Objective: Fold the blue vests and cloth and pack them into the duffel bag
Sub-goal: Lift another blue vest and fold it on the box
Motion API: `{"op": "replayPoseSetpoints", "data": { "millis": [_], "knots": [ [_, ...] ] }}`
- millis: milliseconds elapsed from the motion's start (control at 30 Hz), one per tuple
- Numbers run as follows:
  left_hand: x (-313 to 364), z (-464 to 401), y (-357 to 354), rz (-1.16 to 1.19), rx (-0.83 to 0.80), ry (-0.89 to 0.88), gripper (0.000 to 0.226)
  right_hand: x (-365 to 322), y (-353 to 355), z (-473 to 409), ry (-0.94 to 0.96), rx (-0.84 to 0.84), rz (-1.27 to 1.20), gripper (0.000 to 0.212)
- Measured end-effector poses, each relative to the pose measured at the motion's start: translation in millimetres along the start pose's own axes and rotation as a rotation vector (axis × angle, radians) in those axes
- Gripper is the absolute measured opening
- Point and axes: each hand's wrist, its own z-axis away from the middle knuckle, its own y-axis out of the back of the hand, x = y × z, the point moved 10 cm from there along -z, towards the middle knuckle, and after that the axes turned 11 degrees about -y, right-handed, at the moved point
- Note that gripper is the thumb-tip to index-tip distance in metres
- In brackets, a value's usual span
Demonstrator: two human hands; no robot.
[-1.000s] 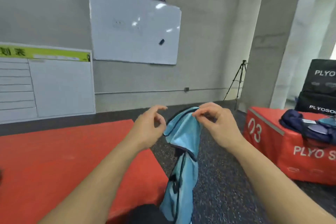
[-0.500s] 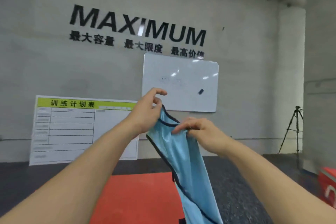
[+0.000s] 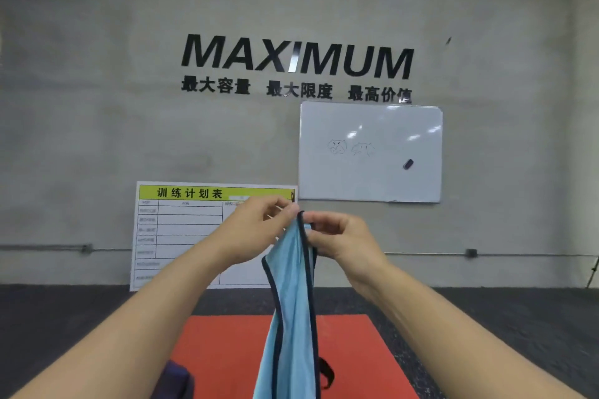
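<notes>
Hands at twelve o'clock: my left hand (image 3: 259, 230) and right hand (image 3: 340, 236) both pinch the blue vest (image 3: 291, 317) top, which hangs down.

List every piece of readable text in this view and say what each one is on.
"MAXIMUM": black letters on the grey wall.
"最大容量 最大限度 最高价值": black characters beneath it, same wall.
"训练计划表": green header of the training chart leaning on the wall.
Chart table cells: too small and blurred to read.
Whiteboard: two doodles, no words.
Blue vest: no text showing.

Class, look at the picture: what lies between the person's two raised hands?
In the head view, the top of the blue vest lies between the left hand and right hand.
</notes>
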Motion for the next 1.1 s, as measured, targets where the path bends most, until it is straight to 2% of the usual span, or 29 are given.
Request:
{"op": "replayPoseSetpoints", "data": {
  "millis": [200,433,567,700,767,833,933,1000,1100],
  "knots": [
    [-30.5,25.1,-1.5,0.148,-0.063,0.099,0.019,-12.6,0.3,-23.8,0.009,0.055,-0.12,0.024],
    [-42.8,14.7,25.6,0.277,0.087,0.116,0.017,-10.7,-0.3,-37.7,-0.017,0.062,-0.023,0.021],
    [-38.6,5.6,30.5,0.233,0.139,0.079,0.017,-6.1,-3.2,-39.9,-0.005,0.069,0.038,0.011],
    [-43.6,-0.3,34.4,0.168,0.185,0.072,0.025,4.2,-13.0,-36.3,-0.085,0.005,-0.016,0.033],
    [-42.9,-1.9,34.2,0.133,0.205,0.062,0.029,5.9,-17.6,-32.4,-0.101,-0.043,-0.055,0.036],
    [-40.7,-2.9,32.2,0.114,0.209,0.049,0.031,7.9,-23.1,-29.9,-0.079,-0.08,0.008,0.035],
    [-38.2,-4.8,28.3,0.095,0.185,0.034,0.033,13.4,-26.6,-31.8,-0.055,-0.087,0.128,0.047],
    [-39.1,-3.7,26.1,0.105,0.173,0.035,0.032,11.1,-27.3,-33.9,-0.036,-0.069,0.169,0.042],
    [-47.6,2.3,19.9,0.164,0.131,0.052,0.031,0.0,-14.6,-41.4,0.029,0.055,0.138,0.021]
  ]
}}
